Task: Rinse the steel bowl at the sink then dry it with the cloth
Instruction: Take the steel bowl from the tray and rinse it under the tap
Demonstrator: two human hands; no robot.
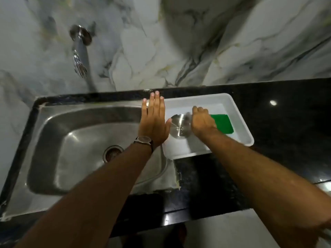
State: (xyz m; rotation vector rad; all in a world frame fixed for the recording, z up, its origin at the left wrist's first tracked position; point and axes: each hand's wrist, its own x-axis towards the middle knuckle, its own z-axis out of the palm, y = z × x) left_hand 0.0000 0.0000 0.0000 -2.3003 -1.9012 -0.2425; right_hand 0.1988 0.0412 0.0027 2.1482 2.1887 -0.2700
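Right of the sink (53, 126), inside the tray (232, 106), the bowl (179, 127) is gripped by the right hand (202, 124) for lifting; the left hand (154, 120) is held flat, fingers open, beside it. The cloth (223, 123) lies near.

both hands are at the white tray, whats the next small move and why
Probably lift the steel bowl out of the white tray and carry it left over the sink. The right hand is already on the bowl, the left hand is flat and open beside it, and the green cloth lies unused in the tray.
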